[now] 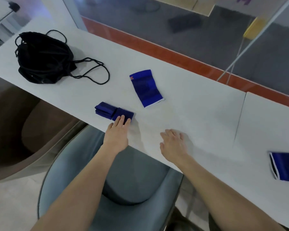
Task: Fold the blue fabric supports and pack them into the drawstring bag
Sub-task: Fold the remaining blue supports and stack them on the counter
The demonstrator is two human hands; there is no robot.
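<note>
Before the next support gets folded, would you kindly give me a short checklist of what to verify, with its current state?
1. Folded supports lie together near the table's near edge, left hand resting fingertips on them: ok.
2. Right hand free, open over the table, holding nothing: ok.
3. Flat unfolded support lies alone, beyond the hands: ok.
4. Second unfolded support at the far right, partly cut off by the frame edge: cannot tell its full state.
5. Drawstring bag mouth open for packing: cannot tell; it lies bunched, cords loose.
6. All supports folded: not ok.
</note>
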